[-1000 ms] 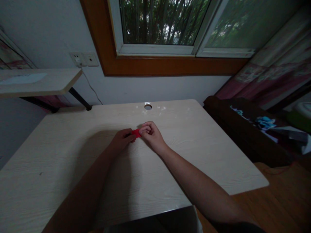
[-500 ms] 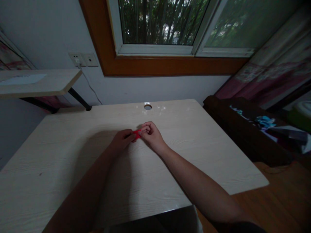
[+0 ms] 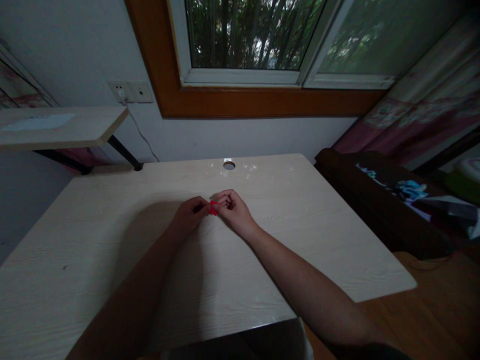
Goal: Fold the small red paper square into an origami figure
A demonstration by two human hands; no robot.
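Your two hands meet near the middle of the counter, with the small red piece caught between their fingertips. What has just changed is how that piece shows: a second ago it read as a short, flat-looking band running from one hand to the other, and now it looks more compact and angular, with points at its edges. Your left hand covers less of it than before; thumb and forefinger now appear to pinch only its left edge. Your right hand has barely moved, its grip closed on the right side with thumb and finger, the other fingers curled. So the handling appears to be fine fingertip work, with the piece either turned or reshaped; it is too small and dim to tell which. Both grips seem to share it just in front of you, nearer than the round hole, and whether it touches the surface you cannot tell.
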